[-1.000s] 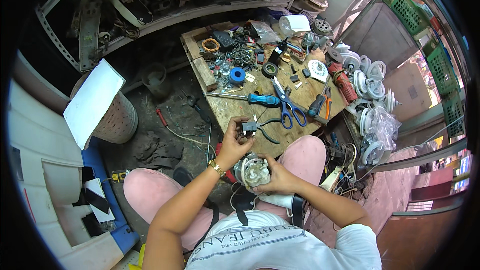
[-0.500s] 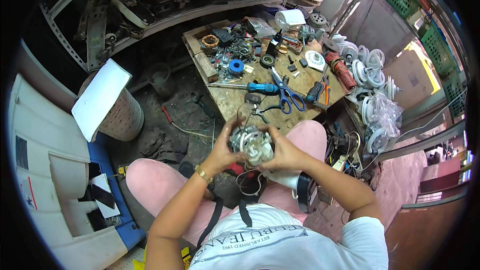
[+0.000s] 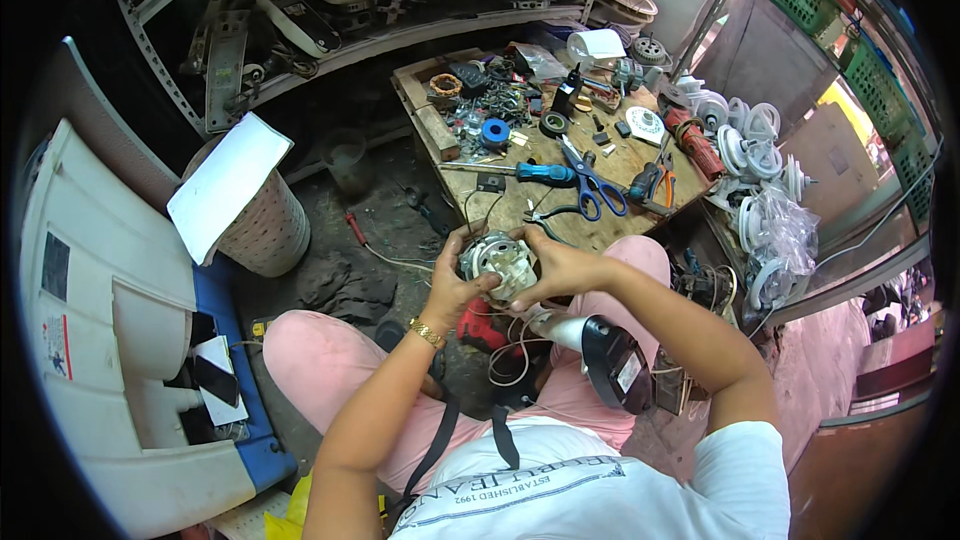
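Note:
My left hand (image 3: 453,283) and my right hand (image 3: 562,268) hold a small electric fan motor (image 3: 497,257) between them, above my lap. It is round, with metal casing and a pale plastic part on the side toward me. The fingers of both hands curl round its sides, and my left thumb lies across the plastic. Dark wires run from the motor toward a small black block (image 3: 490,183) at the table's near edge. Below it, a pale cable (image 3: 512,372) loops down. Across my right thigh lies a white tube with a black housing (image 3: 612,365).
The wooden table (image 3: 480,208) holds blue-handled scissors (image 3: 592,188), a blue screwdriver (image 3: 545,173), pliers (image 3: 548,216), blue tape (image 3: 495,133) and loose screws. A red tool (image 3: 481,328) lies between my legs. White plastic wheels (image 3: 745,145) stand at right, a basket (image 3: 270,230) at left.
The motor has turned slightly in my hands, and my left thumb now rests over its plastic part. The whole view has shifted a little, moving the table rightward in the picture.

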`<action>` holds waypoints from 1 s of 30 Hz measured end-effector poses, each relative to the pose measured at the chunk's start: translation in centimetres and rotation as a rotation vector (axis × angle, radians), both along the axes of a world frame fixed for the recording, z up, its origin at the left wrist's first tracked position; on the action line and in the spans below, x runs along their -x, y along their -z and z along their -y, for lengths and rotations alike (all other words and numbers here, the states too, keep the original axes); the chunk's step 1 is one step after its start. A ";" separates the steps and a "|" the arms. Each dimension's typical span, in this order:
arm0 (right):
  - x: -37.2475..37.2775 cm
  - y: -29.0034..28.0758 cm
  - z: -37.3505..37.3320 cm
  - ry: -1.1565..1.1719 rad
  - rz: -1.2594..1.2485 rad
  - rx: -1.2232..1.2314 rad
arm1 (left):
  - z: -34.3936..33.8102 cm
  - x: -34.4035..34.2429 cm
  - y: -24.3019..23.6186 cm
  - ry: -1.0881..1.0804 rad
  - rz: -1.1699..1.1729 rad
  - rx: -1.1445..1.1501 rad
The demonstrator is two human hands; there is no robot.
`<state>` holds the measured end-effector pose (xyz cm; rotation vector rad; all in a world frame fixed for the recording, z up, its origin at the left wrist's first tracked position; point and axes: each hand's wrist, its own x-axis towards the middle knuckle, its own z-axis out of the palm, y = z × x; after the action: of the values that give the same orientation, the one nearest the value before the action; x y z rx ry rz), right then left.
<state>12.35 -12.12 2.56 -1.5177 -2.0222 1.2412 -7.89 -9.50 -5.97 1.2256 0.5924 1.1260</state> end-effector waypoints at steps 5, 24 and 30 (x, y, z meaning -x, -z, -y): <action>-3.5 -0.9 -3.9 0.128 -0.176 0.383 | -0.4 -0.6 0.5 -0.001 -0.025 -0.039; -3.5 -1.8 -4.1 0.110 -0.183 -0.168 | 0.9 -0.6 2.8 -0.010 -0.234 -0.161; -2.5 0.7 2.8 0.347 -0.278 -0.425 | 0.5 -0.6 2.0 -0.050 -0.325 -0.347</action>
<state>14.86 -14.92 1.89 -1.3293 -1.6249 0.7741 -7.29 -10.04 -7.96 1.7217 0.6923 1.1089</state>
